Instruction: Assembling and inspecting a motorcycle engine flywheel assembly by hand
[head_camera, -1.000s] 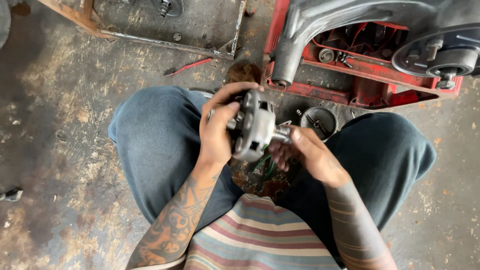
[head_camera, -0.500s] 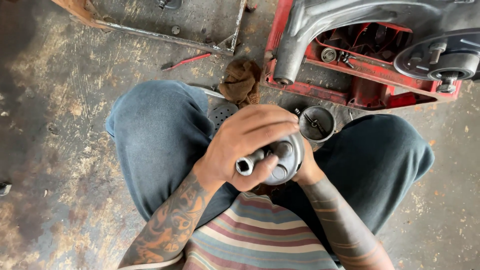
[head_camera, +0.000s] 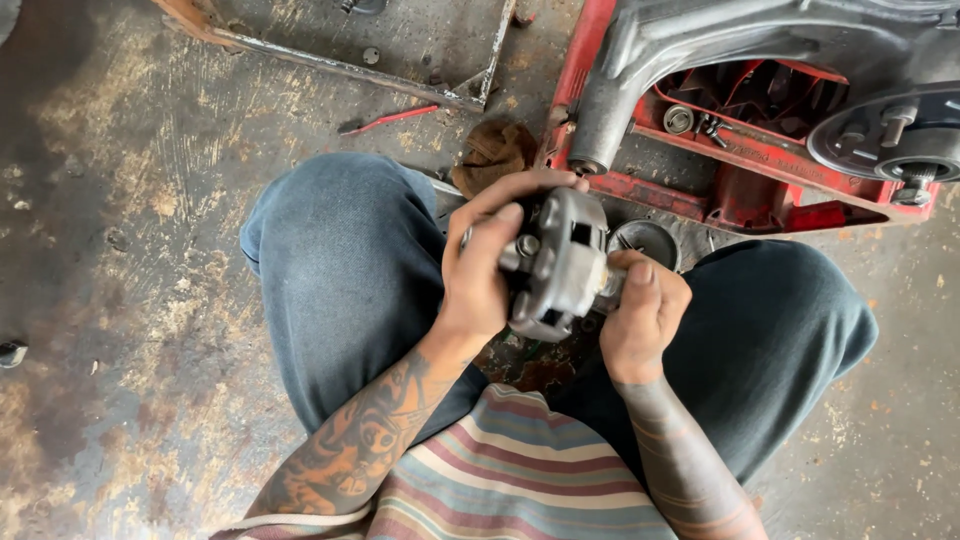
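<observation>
Gripping a grey metal motor part (head_camera: 560, 262) above the lap, the left hand (head_camera: 478, 270) clasps its body while the right hand (head_camera: 645, 312) pinches its shaft end, work apparently midway beside the red machine (head_camera: 760, 150).

- motor part (head_camera: 560, 265): dull grey metal with darker bolts
- trousers (head_camera: 340, 270): faded blue-grey
- shirt (head_camera: 510, 475): stripes of cream, blue, red and brown
- machine frame (head_camera: 760, 165): red, with a grey metal arm
- screwdriver (head_camera: 390, 119): red
- rag (head_camera: 495, 150): brown
- floor (head_camera: 110, 300): grey concrete blotched with rust-brown and dark stains
</observation>
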